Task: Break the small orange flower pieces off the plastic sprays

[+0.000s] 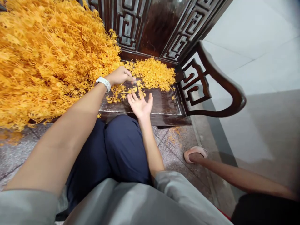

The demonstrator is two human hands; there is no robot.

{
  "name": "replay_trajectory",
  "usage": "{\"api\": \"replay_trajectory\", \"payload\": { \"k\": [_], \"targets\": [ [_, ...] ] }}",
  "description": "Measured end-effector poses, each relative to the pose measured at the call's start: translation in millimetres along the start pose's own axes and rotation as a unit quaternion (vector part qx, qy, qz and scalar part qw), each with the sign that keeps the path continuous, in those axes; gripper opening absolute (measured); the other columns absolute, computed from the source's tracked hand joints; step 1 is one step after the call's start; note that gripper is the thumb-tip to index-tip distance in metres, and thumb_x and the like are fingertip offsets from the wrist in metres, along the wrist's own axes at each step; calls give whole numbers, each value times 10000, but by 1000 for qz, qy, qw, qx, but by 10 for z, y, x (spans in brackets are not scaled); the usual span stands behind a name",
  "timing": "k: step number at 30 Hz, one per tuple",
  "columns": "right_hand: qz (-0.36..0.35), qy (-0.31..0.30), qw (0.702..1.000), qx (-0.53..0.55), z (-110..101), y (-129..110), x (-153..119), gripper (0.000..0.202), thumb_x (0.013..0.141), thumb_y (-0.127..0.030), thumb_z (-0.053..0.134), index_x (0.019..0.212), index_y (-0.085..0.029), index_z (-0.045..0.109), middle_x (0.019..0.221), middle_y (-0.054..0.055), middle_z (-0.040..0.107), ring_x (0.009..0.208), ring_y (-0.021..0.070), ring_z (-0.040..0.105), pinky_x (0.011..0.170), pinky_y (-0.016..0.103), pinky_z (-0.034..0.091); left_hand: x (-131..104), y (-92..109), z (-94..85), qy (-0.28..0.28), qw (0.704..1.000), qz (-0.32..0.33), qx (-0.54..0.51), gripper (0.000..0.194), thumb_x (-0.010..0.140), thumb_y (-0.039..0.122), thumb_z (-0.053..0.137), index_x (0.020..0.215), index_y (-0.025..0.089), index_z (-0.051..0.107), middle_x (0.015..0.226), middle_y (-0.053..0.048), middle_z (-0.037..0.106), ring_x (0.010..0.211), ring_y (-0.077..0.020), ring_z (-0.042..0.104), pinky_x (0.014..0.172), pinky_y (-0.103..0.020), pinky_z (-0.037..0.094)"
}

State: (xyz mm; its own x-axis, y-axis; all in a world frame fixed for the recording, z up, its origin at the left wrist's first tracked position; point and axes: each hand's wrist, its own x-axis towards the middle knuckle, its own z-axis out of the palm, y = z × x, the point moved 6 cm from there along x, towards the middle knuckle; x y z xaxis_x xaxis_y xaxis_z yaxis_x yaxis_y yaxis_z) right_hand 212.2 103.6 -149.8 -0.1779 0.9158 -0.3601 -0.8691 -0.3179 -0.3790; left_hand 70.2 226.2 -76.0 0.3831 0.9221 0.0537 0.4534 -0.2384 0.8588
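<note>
A huge heap of orange-yellow plastic flower sprigs (53, 59) covers the left part of a dark wooden bench (161, 101). To its right lies a smaller pile of loose yellow flower pieces (154, 73). My left hand (122, 76), with a white band at the wrist, is at the heap's right edge, its fingers pressed together; what they hold is too small to tell. Just in front, my right hand (142, 104) is palm up with its fingers apart. Some yellow flower pieces (120, 93) lie beside and behind its fingertips.
The bench has a carved back (157, 28) and a curved armrest (225, 90) on the right. Orange scraps (175, 136) lie on the tiled floor below. Another person's leg and pink shoe (195, 153) are at the lower right.
</note>
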Motion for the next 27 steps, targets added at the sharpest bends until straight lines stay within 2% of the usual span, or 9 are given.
{"api": "replay_trajectory", "payload": {
  "k": [3,6,9,13,15,18,23,27],
  "targets": [
    [18,-55,998,-5,98,-27,72,493,913,-654,642,1200,-254,674,1203,108,752,1196,263,720,982,482,642,-53,-18,121,-87,996,-11,0,200,752,324,828,779,128,853,757,-111,737,806,-247,634,777,-395,458],
    [32,-72,996,-51,82,-33,141,400,922,-507,700,1215,-235,713,1105,68,762,1112,226,731,969,418,632,-69,-29,191,-133,991,-20,16,168,727,300,815,731,135,843,755,-111,746,815,-250,658,765,-373,453],
    [-16,-81,987,-137,11,-61,175,292,909,-398,753,1160,-249,754,1077,29,767,1051,185,717,934,355,610,-46,-16,220,-151,987,-19,42,148,702,300,829,711,154,847,738,-94,754,811,-241,667,779,-352,458],
    [-109,-34,952,-285,-106,-152,193,238,866,-370,847,1074,-271,786,1049,-1,756,904,144,659,810,293,550,-19,-5,277,-180,980,-15,86,108,656,305,814,670,205,853,682,-46,749,798,-241,677,763,-333,456],
    [-128,-15,942,-310,-152,-196,203,215,865,-353,846,1049,-261,786,1035,4,749,875,143,647,777,282,528,-11,-7,293,-184,977,-7,107,127,667,328,787,657,220,854,678,-42,751,781,-240,674,739,-333,444],
    [-147,-1,950,-276,-237,-263,214,193,873,-375,835,1003,-251,763,1016,17,737,911,156,661,760,272,524,7,-38,282,-169,974,8,152,171,690,357,768,641,214,848,672,-59,744,726,-231,648,707,-342,412],
    [-201,11,954,-222,-375,-366,180,308,822,-440,890,1021,-291,708,1049,-12,713,997,160,669,852,304,538,34,-117,278,-156,968,17,198,185,703,369,769,628,211,829,652,-55,728,695,-214,624,689,-334,389],
    [-187,9,956,-227,-388,-383,106,203,863,-380,816,987,-277,693,1063,1,717,870,154,633,800,302,537,66,-96,260,-121,963,32,238,216,726,397,771,644,204,822,580,-40,653,689,-211,605,682,-336,364]
  ]
}}
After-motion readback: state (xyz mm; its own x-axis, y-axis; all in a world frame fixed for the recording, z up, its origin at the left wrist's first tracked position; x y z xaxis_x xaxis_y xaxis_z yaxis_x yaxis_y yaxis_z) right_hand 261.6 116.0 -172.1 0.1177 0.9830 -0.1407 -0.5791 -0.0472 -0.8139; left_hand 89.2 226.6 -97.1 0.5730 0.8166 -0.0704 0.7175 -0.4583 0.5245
